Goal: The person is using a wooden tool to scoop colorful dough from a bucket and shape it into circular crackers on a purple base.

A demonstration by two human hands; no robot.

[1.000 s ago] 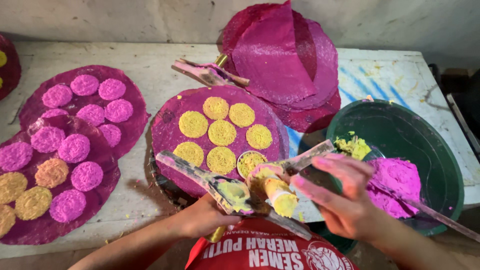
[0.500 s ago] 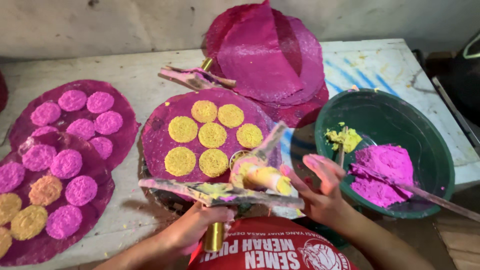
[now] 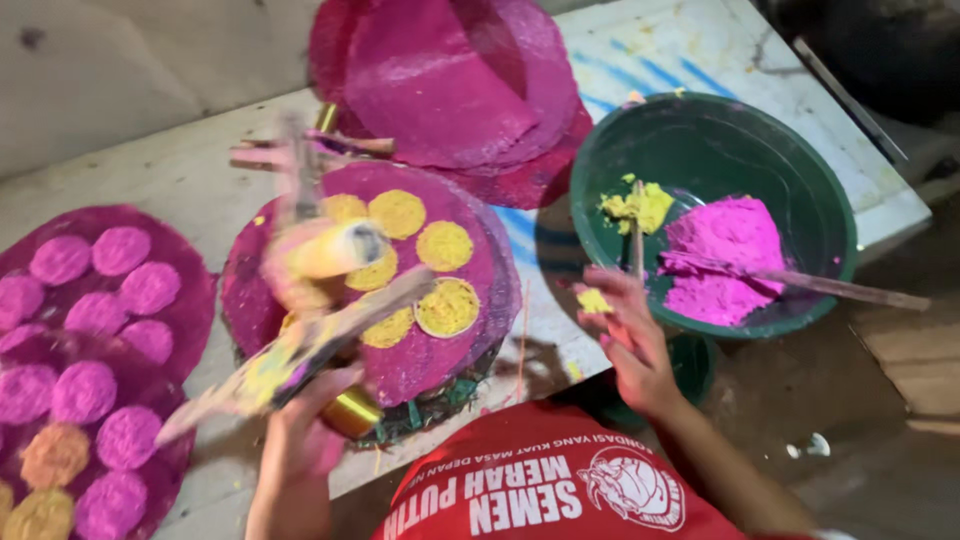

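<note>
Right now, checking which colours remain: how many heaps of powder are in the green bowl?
2. A small yellow heap sits at the green bowl's left wall; a larger pink heap lies right of it, under a stick. The right hand may hide specks at the near rim.

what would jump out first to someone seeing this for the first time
The round magenta tray in the middle, dotted with yellow discs, grabs the eye, with the left hand holding a blurred flat stick over it. At right, a green bowl holds bright pink powder and some yellow, the right hand at its rim.
</note>
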